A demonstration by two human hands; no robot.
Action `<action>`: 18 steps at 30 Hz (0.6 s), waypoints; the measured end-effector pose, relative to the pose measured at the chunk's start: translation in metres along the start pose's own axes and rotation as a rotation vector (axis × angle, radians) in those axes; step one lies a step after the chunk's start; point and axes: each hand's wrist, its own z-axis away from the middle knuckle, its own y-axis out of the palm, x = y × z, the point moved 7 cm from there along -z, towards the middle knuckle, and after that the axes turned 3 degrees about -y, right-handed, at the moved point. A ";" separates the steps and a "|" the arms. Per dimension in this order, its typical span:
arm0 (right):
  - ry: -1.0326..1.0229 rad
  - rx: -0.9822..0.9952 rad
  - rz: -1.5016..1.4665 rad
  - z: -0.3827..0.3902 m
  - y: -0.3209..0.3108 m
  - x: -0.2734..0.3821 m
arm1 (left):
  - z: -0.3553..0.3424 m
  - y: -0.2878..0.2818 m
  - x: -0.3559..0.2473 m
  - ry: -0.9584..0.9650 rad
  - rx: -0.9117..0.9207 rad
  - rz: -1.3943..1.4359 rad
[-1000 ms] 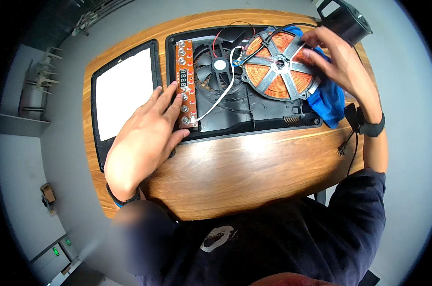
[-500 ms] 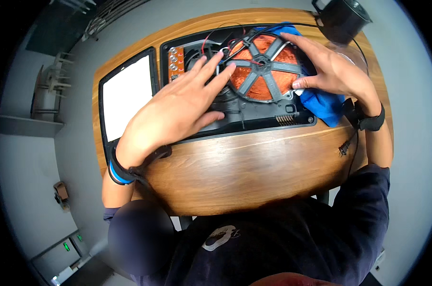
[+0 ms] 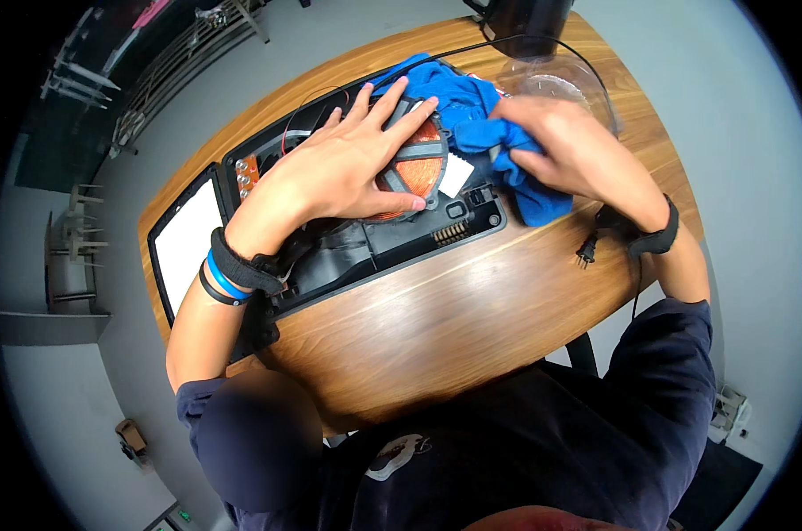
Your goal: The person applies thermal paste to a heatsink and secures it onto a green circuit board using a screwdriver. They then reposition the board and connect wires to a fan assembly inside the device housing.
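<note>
A round copper coil (image 3: 421, 174) with dark grey spokes sits in the opened black base (image 3: 392, 248) of an induction cooker. My left hand (image 3: 334, 168) lies over the coil with its fingers spread, thumb at the near rim, covering much of it. Bunched in my right hand (image 3: 573, 146), a blue cloth (image 3: 542, 203) spreads over the base's right end. Beside the coil's right rim shows a small white square (image 3: 456, 176) with a jagged edge. Partly behind my left wrist is an orange circuit board (image 3: 247, 170).
To the left lies a black-framed panel with a white face (image 3: 184, 234). A dark pitcher (image 3: 529, 26) stands at the far edge, near a clear plastic container (image 3: 595, 93). A black plug (image 3: 586, 251) with its cord rests on the wooden table (image 3: 436, 310) at the right.
My right hand has left the coil's right rim and closed on the blue cloth. My left hand has moved further over the coil. The whole view has shifted and turned.
</note>
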 end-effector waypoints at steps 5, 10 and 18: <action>0.191 -0.342 -0.145 0.022 -0.066 -0.015 | 0.003 0.004 0.000 -0.018 0.023 -0.038; 0.191 -0.231 -0.181 0.036 -0.075 -0.058 | 0.000 -0.001 -0.004 -0.017 0.042 -0.022; 0.201 0.181 -0.170 -0.022 0.037 -0.047 | -0.004 -0.002 -0.018 0.006 0.074 -0.125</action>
